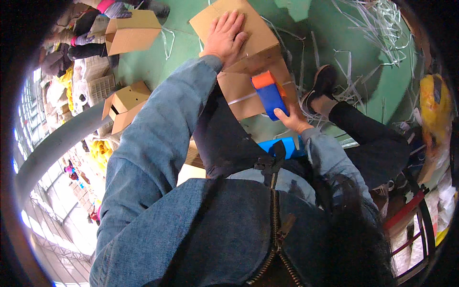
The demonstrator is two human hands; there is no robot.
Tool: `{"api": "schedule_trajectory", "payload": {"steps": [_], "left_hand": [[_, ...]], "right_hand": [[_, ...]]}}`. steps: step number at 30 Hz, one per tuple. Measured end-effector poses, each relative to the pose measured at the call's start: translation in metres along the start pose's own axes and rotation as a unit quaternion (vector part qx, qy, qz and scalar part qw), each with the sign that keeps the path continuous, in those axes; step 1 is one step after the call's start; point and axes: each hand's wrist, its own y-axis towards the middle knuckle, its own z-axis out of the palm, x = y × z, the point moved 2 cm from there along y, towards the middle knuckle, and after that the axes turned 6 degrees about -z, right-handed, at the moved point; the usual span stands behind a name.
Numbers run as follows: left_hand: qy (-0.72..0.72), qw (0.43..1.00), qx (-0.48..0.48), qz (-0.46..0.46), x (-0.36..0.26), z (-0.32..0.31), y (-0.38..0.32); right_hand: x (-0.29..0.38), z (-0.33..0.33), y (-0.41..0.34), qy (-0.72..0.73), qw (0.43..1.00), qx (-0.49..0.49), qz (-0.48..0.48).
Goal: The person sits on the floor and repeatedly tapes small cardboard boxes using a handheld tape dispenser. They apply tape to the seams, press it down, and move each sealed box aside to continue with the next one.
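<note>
A cardboard box (260, 66) stands on the floor between my legs. My left hand (226, 37) lies flat on its upper face, fingers spread. In my right hand (296, 118) is a blue and orange tool, seemingly a packing tape dispenser (269, 95), held against the box's near side. A pale, shiny strip, apparently tape (242, 99), runs along that side up to the dispenser. My right fingers are mostly hidden behind the tool.
Loose plastic strapping (380, 32) litters the green floor (301, 43) at right. Two other cartons (134, 32) (125, 104) are at left, the farther one beside another person's gloved hands (116, 10). A bright blue object (283, 147) is near my lap. A dark metal frame (425, 222) stands at lower right.
</note>
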Motion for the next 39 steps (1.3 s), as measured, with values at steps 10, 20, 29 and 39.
{"api": "schedule_trajectory", "payload": {"steps": [10,20,29,39], "left_hand": [[0.0,1.0,-0.029,0.013,-0.003,0.002,-0.002],[0.037,0.999,-0.03,-0.007,-0.007,0.004,-0.006],[0.021,0.997,-0.071,-0.015,-0.011,0.006,-0.01],[0.012,0.997,-0.072,-0.013,-0.007,0.019,-0.011]], "right_hand": [[0.011,0.011,0.029,0.182,0.964,0.03,0.191],[0.094,-0.019,0.094,-0.018,0.954,-0.029,0.298],[0.101,-0.001,0.13,-0.025,0.931,-0.096,0.353],[0.075,0.012,0.145,-0.021,0.945,-0.127,0.3]]}}
